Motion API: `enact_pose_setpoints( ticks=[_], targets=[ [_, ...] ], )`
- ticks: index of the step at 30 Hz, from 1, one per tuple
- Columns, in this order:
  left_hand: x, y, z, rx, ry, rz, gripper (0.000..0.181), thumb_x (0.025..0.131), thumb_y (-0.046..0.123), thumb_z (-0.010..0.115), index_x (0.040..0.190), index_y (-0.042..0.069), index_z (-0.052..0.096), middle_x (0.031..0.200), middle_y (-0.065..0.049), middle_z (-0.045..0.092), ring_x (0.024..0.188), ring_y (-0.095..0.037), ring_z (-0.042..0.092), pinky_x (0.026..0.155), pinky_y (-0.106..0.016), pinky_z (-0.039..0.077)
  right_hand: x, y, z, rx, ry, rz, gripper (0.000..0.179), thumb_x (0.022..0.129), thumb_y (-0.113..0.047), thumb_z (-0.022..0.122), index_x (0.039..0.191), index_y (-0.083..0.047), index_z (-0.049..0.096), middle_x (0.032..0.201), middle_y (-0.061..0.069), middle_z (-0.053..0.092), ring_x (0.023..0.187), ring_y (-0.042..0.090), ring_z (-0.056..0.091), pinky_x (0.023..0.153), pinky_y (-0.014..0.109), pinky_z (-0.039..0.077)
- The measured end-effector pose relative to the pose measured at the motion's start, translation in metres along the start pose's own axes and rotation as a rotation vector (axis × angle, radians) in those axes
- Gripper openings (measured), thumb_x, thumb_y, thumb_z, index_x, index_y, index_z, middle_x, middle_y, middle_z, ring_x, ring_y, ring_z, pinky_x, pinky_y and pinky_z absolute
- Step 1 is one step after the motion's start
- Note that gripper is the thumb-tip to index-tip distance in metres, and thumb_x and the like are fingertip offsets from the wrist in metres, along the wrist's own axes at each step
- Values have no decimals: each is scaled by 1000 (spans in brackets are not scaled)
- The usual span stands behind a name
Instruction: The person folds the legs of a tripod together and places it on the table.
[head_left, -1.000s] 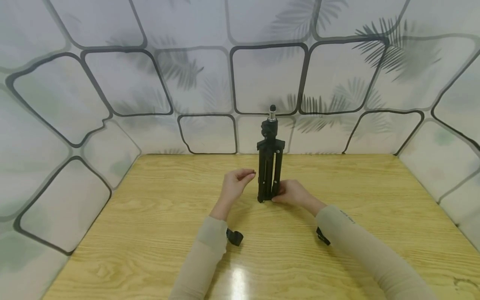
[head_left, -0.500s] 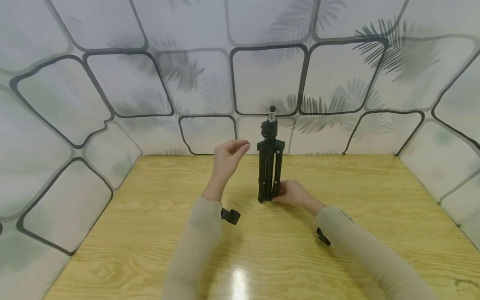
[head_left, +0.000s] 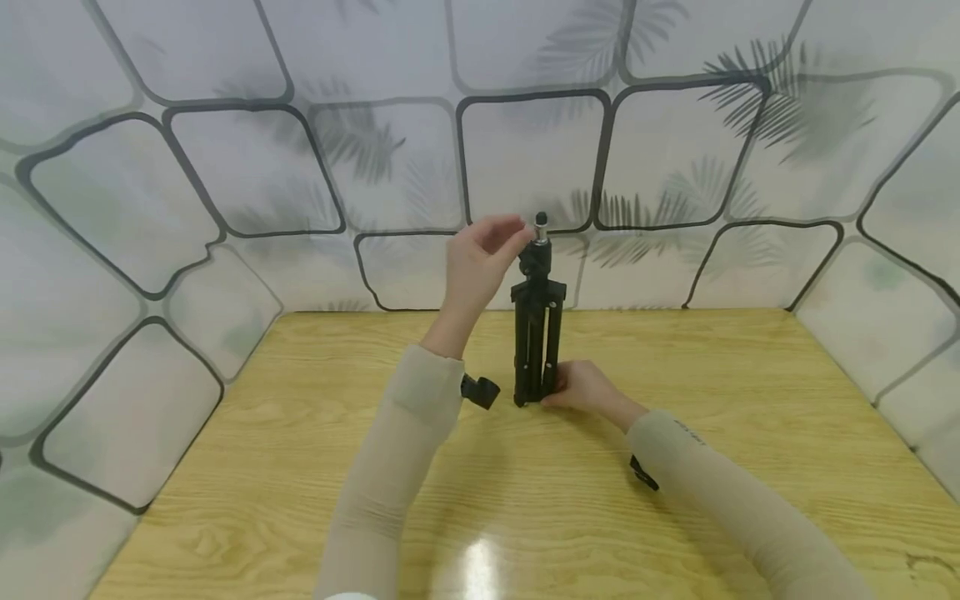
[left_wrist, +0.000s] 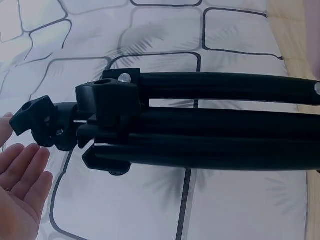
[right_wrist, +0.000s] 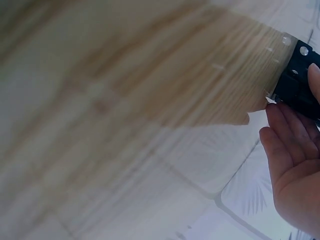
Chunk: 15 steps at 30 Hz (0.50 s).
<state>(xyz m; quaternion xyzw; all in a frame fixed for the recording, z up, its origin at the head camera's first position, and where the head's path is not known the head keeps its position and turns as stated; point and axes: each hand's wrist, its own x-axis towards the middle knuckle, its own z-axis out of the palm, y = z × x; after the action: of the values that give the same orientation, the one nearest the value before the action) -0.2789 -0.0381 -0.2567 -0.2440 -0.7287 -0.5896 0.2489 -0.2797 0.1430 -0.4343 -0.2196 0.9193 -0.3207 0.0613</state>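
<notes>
A folded black tripod [head_left: 536, 342] stands upright near the table's middle, its short silver post [head_left: 542, 234] with a black tip on top. My left hand [head_left: 478, 262] is raised beside the tripod's head, fingertips close to the post. In the left wrist view that hand's fingers [left_wrist: 22, 175] lie fairly straight next to the small black knob [left_wrist: 32, 115]; whether they touch it cannot be told. Low on the tripod's right side, my right hand [head_left: 588, 388] holds the leg ends, with thumb and fingers on either side in the right wrist view.
The tripod stands on a wood-grain table [head_left: 315, 433]. Behind and at both sides rises a pale patterned backdrop [head_left: 405, 183] with dark outlines and leaf prints. Black camera mounts show at the left cuff [head_left: 482, 392] and the right cuff [head_left: 643, 473].
My left hand has risen from beside the tripod's legs to its top, moving right toward the post over the last half second. The right hand and tripod stay in place.
</notes>
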Motion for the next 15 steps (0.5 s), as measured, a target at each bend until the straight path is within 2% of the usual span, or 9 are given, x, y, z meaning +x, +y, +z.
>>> enact_pose_setpoints(
  ticks=[8,15],
  targets=[
    [8,5,9,41,-79,-31,27,79,18,68,100,2,65,92,-7,65,80,-10,59,72,-20,46,0,-1,2,-12,16,-8,31,66,-21,79,86,-3,63,71,2,64,63,11,59,60,26,48],
    [13,6,10,64,-100,-61,24,79,15,68,99,1,65,89,-7,66,76,-10,60,69,-21,47,1,-1,1,-24,33,-22,30,66,-21,79,84,-2,64,70,3,64,61,11,59,58,26,48]
  ],
)
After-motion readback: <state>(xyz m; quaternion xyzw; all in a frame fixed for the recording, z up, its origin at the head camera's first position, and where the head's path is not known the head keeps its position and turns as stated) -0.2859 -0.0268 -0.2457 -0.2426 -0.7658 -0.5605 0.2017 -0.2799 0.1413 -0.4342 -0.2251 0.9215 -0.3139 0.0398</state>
